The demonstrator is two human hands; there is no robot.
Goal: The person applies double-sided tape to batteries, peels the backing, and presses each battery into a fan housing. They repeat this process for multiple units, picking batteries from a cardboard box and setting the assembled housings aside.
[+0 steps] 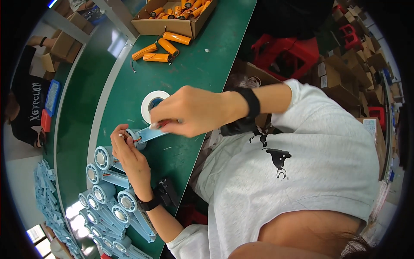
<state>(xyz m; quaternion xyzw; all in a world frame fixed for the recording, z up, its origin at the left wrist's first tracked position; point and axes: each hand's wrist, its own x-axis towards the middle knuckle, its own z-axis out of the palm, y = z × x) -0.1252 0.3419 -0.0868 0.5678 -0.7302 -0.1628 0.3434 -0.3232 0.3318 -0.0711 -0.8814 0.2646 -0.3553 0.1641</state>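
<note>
My left hand is closed around the round head of a light blue handheld fan. Thin dark and reddish wires come out near the fan's head, with a small white connector by my fingers. Over the fan's handle, my right hand pinches something small, reddish with a pale end; motion blur and the fingers hide its kind. Just beyond the handle lies a white tape roll, partly covered by my right hand. More light blue fans are laid out in rows beside my left forearm.
Orange wired battery cells lie on the green table, before a cardboard box of similar cells. A black object sits near my left wrist. Blue parts are heaped beyond; another person works across. Red stools stand right.
</note>
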